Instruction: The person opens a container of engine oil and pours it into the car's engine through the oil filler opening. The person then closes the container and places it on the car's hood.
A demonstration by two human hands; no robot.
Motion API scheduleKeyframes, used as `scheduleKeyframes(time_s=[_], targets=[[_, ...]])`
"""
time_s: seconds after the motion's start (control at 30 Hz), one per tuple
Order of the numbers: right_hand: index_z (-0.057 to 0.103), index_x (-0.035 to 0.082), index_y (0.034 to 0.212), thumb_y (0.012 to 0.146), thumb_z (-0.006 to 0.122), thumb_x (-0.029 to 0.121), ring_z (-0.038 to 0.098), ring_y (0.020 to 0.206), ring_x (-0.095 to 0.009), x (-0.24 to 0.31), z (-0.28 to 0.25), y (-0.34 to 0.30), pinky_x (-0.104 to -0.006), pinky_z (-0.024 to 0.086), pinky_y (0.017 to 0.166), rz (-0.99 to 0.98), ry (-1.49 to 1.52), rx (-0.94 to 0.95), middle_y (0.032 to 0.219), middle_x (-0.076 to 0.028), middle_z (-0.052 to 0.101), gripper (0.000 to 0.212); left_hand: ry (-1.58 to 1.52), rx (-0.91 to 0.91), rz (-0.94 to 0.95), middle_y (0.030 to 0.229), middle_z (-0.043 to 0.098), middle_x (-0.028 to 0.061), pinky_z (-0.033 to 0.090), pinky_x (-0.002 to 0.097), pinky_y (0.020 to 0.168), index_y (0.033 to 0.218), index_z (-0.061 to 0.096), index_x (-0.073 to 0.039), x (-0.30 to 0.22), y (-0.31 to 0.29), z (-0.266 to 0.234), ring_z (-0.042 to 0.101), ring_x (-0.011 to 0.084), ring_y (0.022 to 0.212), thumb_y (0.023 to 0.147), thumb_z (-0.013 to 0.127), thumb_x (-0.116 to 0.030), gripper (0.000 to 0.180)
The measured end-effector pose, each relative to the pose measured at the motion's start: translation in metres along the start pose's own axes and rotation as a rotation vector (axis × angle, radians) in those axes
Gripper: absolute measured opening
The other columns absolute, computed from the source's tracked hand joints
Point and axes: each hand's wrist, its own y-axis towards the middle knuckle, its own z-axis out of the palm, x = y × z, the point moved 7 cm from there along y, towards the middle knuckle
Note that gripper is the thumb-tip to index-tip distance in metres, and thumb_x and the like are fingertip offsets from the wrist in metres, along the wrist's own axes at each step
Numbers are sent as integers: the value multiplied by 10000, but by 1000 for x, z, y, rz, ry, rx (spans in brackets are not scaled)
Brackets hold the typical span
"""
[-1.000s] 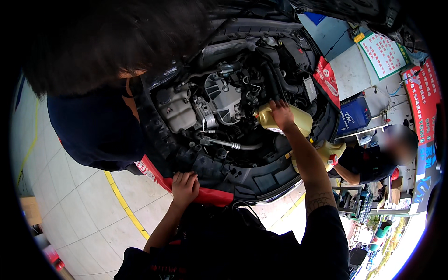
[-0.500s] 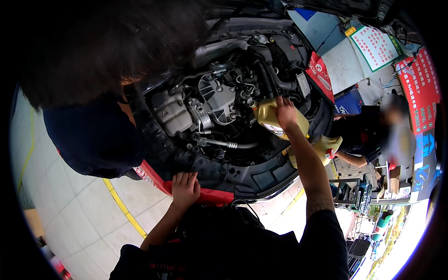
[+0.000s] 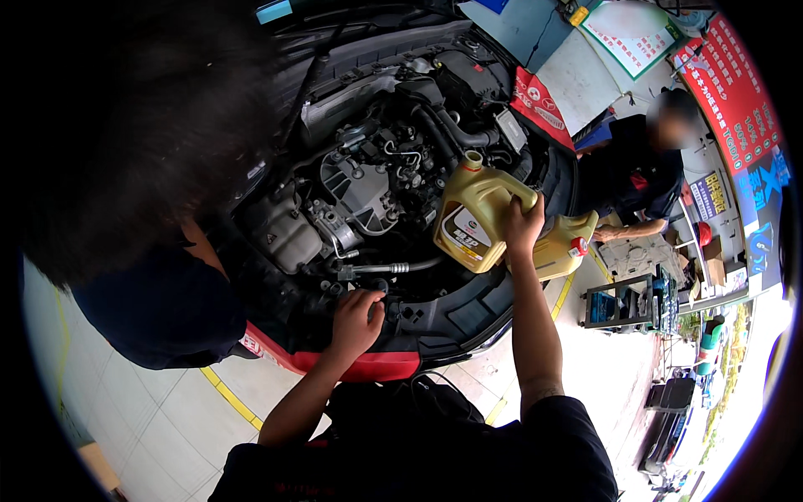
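Observation:
A gold oil jug (image 3: 470, 224) with a white-and-dark label is held over the engine bay's right side by my right hand (image 3: 524, 226), its fingers wrapped around the handle. The jug's mouth (image 3: 473, 159) has no cap on it and points up, away from me. My left hand (image 3: 358, 323) is over the front edge of the bay, fingers bent and thumb apart. A small dark round part (image 3: 381, 285) shows by its fingertips; whether they touch it is unclear. Behind the held jug is a second gold jug (image 3: 555, 249) with a red cap (image 3: 578, 246).
The engine (image 3: 361, 191) and a grey plastic reservoir (image 3: 288, 236) fill the open bay. Red covers (image 3: 368, 366) drape its edges. A person in dark clothes (image 3: 159, 305) leans in at left; another person (image 3: 640, 167) stands at right, near a tool cart (image 3: 619, 303).
My right hand has tipped the jug back from the engine toward upright, bringing its mouth into sight. My left hand has lifted from the red cover and moved forward over the bay's edge.

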Motion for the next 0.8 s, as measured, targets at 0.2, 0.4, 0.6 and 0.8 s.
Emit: scheduleKeyframes(time_s=[0.2, 0.4, 0.6, 0.8], targets=[[630, 7, 1058, 948, 664, 6, 642, 807, -124, 53, -79, -38, -278, 528, 778, 153, 391, -206, 899, -47, 690, 115, -376, 143, -238, 1058, 753, 98, 570, 333, 817, 1201, 696, -35, 4, 9, 47, 731, 201, 921, 996, 697, -102, 215], [642, -28, 1050, 921, 624, -58, 646, 845, -172, 59, -185, -105, -323, 541, 850, 262, 730, -363, 906, -93, 673, 133, -879, 310, -595, 1417, 592, 155, 561, 392, 944, 1549, 426, -66, -25, -14, 120, 652, 257, 1206, 1112, 537, -400, 561], [576, -39, 1169, 933, 621, 75, 572, 841, -172, 29, -302, -196, -324, 467, 827, 341, 811, -276, 887, -86, 608, 266, -1097, 489, -606, 1380, 579, 88, 513, 372, 1012, 1550, 387, -79, -114, -58, 172, 598, 174, 1213, 1140, 471, -453, 561], [545, -19, 1156, 923, 717, 404, 550, 772, -214, 22, -420, -282, -364, 461, 771, 500, 778, -49, 797, -95, 555, 512, -987, 700, -626, 1173, 628, 26, 474, 291, 936, 1407, 500, -53, -158, -119, 246, 583, 85, 1070, 1134, 536, -364, 415]])
